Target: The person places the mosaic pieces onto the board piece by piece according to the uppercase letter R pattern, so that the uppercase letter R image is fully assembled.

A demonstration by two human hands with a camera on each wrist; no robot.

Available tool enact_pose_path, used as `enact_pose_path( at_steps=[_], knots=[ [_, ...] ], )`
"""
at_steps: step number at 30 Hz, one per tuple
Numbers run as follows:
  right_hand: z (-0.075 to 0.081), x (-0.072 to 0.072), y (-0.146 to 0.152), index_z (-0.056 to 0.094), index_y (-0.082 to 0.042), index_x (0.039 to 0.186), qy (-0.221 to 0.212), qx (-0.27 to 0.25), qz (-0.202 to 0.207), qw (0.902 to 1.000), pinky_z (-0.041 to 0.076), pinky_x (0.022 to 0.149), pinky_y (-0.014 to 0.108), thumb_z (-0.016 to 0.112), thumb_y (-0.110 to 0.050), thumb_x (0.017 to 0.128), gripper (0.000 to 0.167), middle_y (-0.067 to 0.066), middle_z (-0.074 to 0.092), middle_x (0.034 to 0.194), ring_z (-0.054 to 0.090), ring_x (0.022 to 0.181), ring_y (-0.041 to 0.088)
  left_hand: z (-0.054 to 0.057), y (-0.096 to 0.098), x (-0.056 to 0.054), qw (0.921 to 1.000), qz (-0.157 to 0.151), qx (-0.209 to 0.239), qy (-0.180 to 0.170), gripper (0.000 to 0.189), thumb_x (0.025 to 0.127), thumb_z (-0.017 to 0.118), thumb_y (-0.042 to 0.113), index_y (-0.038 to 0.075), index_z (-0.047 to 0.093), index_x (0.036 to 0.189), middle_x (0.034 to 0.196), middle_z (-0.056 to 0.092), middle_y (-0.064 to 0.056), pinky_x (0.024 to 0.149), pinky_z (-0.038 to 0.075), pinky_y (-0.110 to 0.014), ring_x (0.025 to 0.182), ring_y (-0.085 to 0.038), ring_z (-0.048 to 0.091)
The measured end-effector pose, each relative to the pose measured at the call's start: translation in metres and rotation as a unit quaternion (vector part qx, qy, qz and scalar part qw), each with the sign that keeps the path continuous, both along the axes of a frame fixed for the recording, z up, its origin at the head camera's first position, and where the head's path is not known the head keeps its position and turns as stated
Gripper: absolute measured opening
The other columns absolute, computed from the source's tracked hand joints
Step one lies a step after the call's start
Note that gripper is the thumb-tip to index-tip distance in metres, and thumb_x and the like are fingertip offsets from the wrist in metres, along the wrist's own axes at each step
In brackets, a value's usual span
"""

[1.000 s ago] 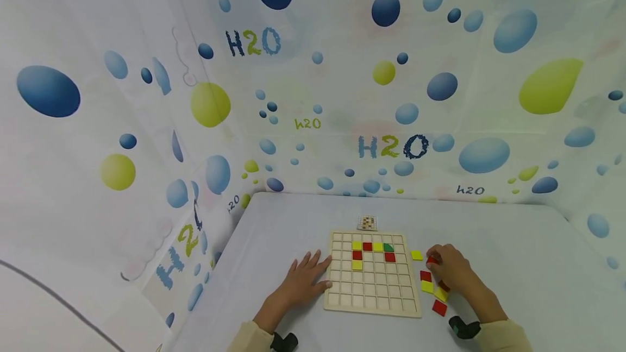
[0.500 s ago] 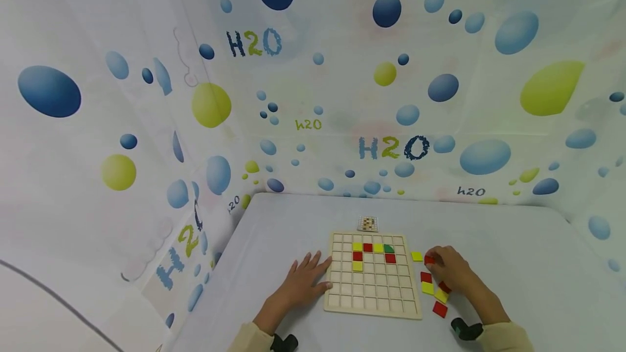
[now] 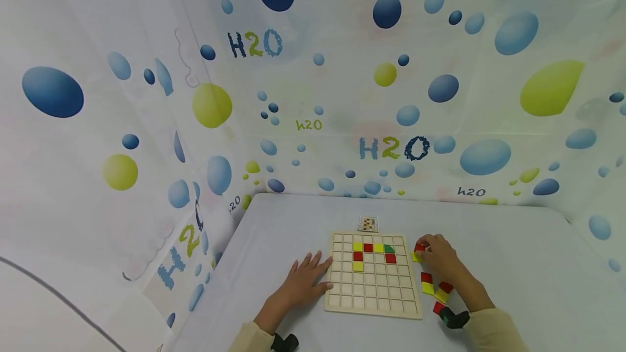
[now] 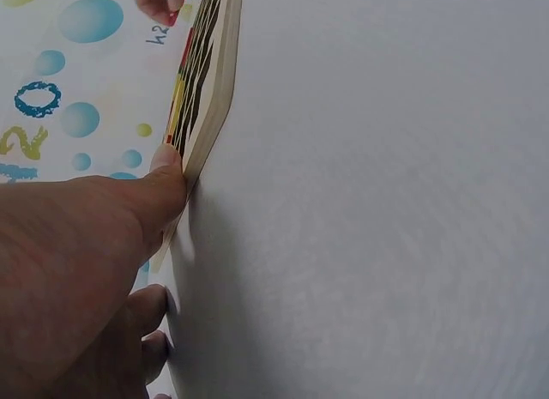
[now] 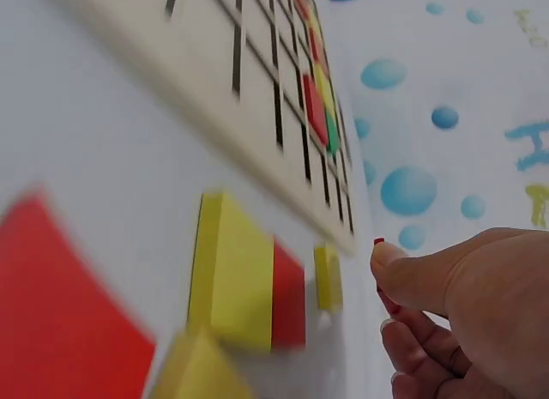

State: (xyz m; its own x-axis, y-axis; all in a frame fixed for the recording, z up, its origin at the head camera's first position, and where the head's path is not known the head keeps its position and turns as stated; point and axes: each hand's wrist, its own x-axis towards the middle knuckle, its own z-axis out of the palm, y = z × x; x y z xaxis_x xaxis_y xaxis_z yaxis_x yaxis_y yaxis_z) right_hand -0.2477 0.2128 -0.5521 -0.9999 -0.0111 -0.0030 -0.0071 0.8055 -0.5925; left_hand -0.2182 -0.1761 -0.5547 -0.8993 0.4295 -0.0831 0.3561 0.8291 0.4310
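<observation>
A wooden grid board lies on the white table, with red, yellow and green tiles set in its upper cells. My left hand rests flat at the board's left edge, fingers spread; in the left wrist view its thumb lies against the rim. Between thumb and fingers my right hand pinches a red tile, also seen in the right wrist view as a thin red edge. Below it in the head view a yellow tile lies partly covered, right of the board.
Several loose tiles lie right of the board: a red one, a yellow one, another red one and a red one partly behind the wrist camera. A small printed pattern card sits behind the board. A patterned curtain backs the table.
My right hand has moved left and away from me with the red tile, from beside the loose tiles to over the yellow tile. The left hand has stayed in place.
</observation>
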Motion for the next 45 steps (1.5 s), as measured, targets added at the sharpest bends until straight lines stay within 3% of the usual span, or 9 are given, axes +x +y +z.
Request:
enact_pose_path(
  at_steps=[7,14,23,34,45],
  knots=[
    [0.011,0.000,-0.049,0.068,-0.005,0.121,0.027,-0.005,0.067,0.9974,0.051,0.096,0.053,0.074,-0.019,0.100,0.026,0.010,0.063,0.114,0.061,0.104,0.026,-0.001,0.000,0.000,1.0000,-0.001,-0.001,-0.001,0.070,0.103,0.062,0.053,0.024,0.041,0.164,0.173,0.031,-0.013,0.125,0.016,-0.070,0.160,-0.042,0.023],
    [0.003,0.002,-0.087,0.067,-0.013,0.109,0.054,-0.001,0.127,0.9905,0.044,0.081,0.041,0.081,-0.022,0.094,0.023,-0.001,0.059,0.096,0.052,0.088,0.015,0.000,0.002,0.001,1.0000,0.001,-0.003,-0.002,0.071,0.103,0.063,0.052,0.025,0.041,0.164,0.173,0.031,-0.013,0.126,0.016,-0.070,0.161,-0.041,0.022],
    [0.000,0.011,-0.108,0.068,-0.023,0.092,0.046,0.015,0.137,0.9894,0.040,0.078,0.038,0.084,-0.020,0.092,0.016,-0.007,0.058,0.093,0.054,0.094,0.015,-0.001,0.002,0.001,1.0000,0.000,-0.006,-0.001,0.071,0.103,0.063,0.052,0.024,0.041,0.164,0.173,0.031,-0.013,0.125,0.016,-0.070,0.161,-0.042,0.023],
    [-0.002,0.016,-0.106,0.070,-0.026,0.096,0.056,0.025,0.149,0.9869,0.047,0.087,0.038,0.084,-0.020,0.092,0.015,-0.009,0.061,0.099,0.052,0.095,0.012,-0.001,0.001,0.000,1.0000,-0.001,-0.006,-0.002,0.070,0.103,0.062,0.052,0.023,0.041,0.164,0.173,0.031,-0.013,0.125,0.016,-0.070,0.161,-0.042,0.023],
    [0.003,0.023,-0.105,0.071,-0.025,0.099,0.056,0.032,0.143,0.9876,0.048,0.086,0.041,0.083,-0.021,0.093,0.014,-0.008,0.061,0.100,0.055,0.098,0.013,0.001,0.001,0.001,1.0000,-0.004,-0.008,-0.002,0.070,0.103,0.062,0.051,0.023,0.041,0.164,0.173,0.031,-0.014,0.125,0.016,-0.071,0.160,-0.043,0.023]
  ],
)
